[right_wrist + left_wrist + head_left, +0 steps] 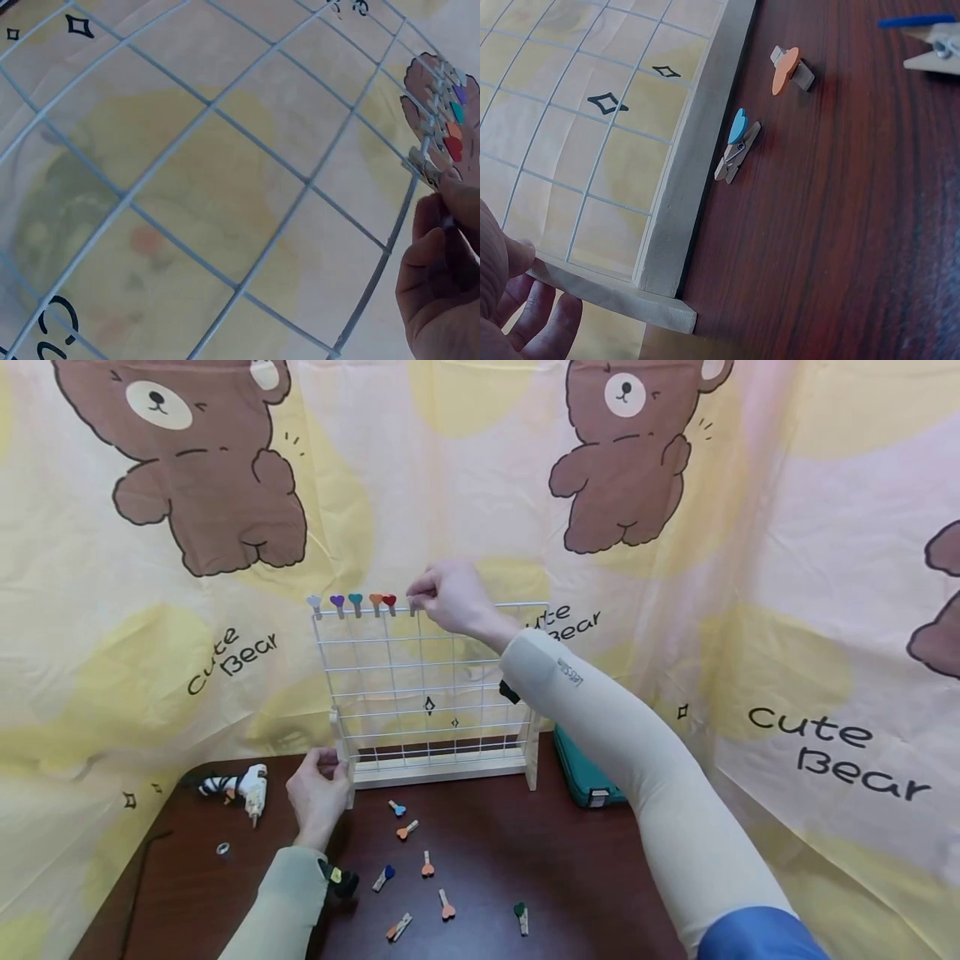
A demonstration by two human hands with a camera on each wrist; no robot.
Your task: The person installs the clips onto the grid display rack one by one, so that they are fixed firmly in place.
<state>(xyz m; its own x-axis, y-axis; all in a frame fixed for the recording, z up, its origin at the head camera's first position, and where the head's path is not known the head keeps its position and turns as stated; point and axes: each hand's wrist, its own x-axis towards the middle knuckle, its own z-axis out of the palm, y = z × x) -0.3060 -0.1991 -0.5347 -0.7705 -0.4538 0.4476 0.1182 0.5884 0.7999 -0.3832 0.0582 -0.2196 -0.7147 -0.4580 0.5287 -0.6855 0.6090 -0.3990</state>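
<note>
A white wire grid [211,106] stands upright in a wooden stand [442,770] at the back of the table. At its top wire my right hand [459,599] pinches a small wooden clothespin [424,166]; fingers cover the pin's decorated end. Left of it, a row of heart-topped clothespins in white, purple, teal, orange and red [389,602] is clipped along the same wire. My left hand [318,795] holds the stand's left wooden side piece [615,295], thumb on one side and fingers on the other in the left wrist view.
Several loose heart clothespins lie in front of the stand, among them a light blue one [738,142], an orange one [785,71] and a green one [522,918]. A glue gun [253,791] and a metal ring [222,849] lie left. Behind the right arm sits a teal case [585,772].
</note>
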